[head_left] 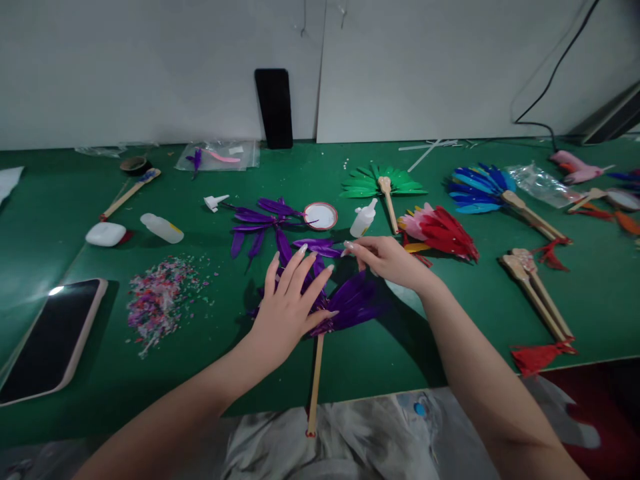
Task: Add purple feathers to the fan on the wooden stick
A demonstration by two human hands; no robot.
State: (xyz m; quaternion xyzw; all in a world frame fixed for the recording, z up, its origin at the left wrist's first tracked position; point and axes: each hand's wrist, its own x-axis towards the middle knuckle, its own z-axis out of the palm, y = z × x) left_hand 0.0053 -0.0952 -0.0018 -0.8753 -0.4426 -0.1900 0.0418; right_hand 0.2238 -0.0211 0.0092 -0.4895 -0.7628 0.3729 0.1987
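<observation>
My left hand [295,297] lies with its fingers spread over a purple feather fan [353,300], hiding part of its middle. The fan's wooden handle [316,383] points toward me and reaches past the table edge, with a bit of red at its end. My right hand [387,260] is closed in a pinch at the right end of a single purple feather [317,248]. Loose purple feathers [265,217] lie just beyond my left hand. A small white squeeze bottle [364,218] and a round white lid with a red rim [321,216] stand beyond my fingers.
On the right lie a green fan [385,183], a blue fan [483,190], red and pink feathers [443,233], wooden handles [537,293] and a pink glue gun [577,167]. On the left are a sequin pile [159,297], a phone [53,340] and a bottle [163,228].
</observation>
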